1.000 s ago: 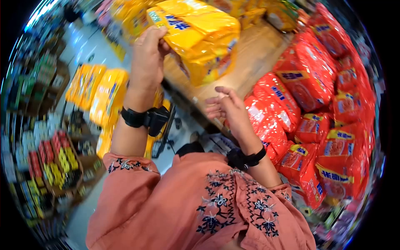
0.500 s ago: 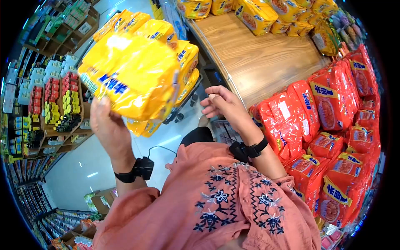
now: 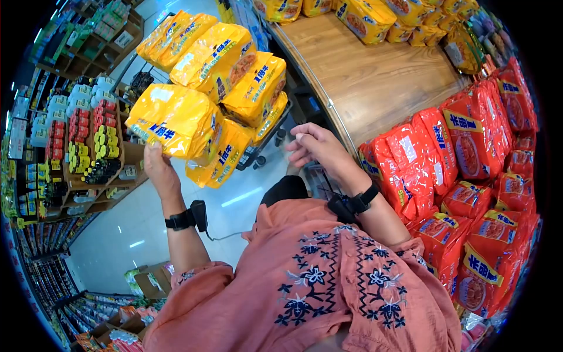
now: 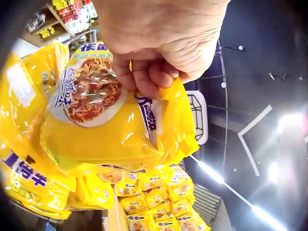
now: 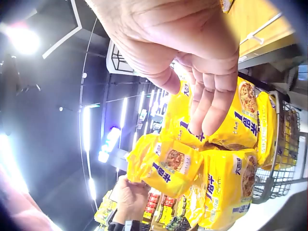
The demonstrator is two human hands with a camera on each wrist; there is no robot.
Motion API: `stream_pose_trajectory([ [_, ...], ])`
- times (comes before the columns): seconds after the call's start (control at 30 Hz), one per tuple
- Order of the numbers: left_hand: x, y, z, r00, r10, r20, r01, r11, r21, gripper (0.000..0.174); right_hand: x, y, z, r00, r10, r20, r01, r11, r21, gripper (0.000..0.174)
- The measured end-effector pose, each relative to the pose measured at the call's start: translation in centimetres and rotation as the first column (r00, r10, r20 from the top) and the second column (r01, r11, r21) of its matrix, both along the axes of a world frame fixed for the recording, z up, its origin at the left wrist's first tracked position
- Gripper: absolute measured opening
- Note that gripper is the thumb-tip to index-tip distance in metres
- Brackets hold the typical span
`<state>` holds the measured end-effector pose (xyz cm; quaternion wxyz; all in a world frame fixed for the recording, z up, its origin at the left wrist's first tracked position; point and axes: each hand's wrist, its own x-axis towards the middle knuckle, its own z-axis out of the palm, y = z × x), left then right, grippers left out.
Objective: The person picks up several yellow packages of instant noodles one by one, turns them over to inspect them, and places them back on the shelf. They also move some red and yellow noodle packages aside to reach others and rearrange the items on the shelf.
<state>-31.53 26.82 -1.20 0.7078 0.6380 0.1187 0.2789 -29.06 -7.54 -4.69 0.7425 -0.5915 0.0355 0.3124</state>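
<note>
My left hand (image 3: 161, 171) pinches the near end of a yellow multipack of instant noodles (image 3: 176, 123). In the left wrist view its fingers (image 4: 142, 79) are curled over the crimped wrapper edge. That pack lies on top of other yellow noodle packs (image 3: 217, 56) heaped in a wire shopping cart (image 5: 284, 139), and one pack (image 3: 226, 155) shows just under it. My right hand (image 3: 322, 151) is held between the cart and the table edge, fingers loosely bent and holding nothing. From the right wrist, it overlaps the heaped packs.
A wooden display table (image 3: 346, 76) stands ahead to the right, with yellow noodle packs (image 3: 363, 20) along its far side. Red noodle packs (image 3: 410, 158) are piled high at the right. Shelves of bottles and jars (image 3: 88, 141) stand at the left, beyond the tiled floor (image 3: 129, 234).
My left hand has carried the yellow noodle pack from over the table leftward and lowered it onto the cart's heap. The right hand stays near the table edge.
</note>
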Motion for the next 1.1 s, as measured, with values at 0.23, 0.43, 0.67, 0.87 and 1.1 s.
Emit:
stream_pose_trajectory([
  [0.23,-0.8,3.9,-4.5,0.944,0.005,-0.329,0.035,0.993,0.116,0.046,-0.2,-0.8,-0.9,1.0,-0.008,-0.026,0.008,1.0,0.007,0.031],
  [0.43,-1.2,4.1,-4.9,0.93,0.083,-0.358,0.004,0.972,0.235,0.053,0.1,-0.8,-1.6,0.998,-0.058,-0.024,0.059,0.997,0.046,0.027],
  [0.67,-0.6,5.4,-5.8,0.879,0.026,-0.476,0.095,0.969,0.227,0.057,0.7,-2.1,-1.7,0.958,-0.288,0.001,0.287,0.956,0.054,0.025],
  [0.87,-2.9,3.8,-5.6,0.858,0.075,-0.508,0.029,0.981,0.194,0.062,0.6,-3.5,-3.3,0.925,-0.379,0.002,0.379,0.924,0.056,0.025],
  [1.1,-6.7,1.2,-8.1,0.87,0.26,-0.419,-0.162,0.953,0.256,0.056,-0.1,-3.1,-4.7,0.935,-0.355,-0.03,0.356,0.928,0.111,0.024],
])
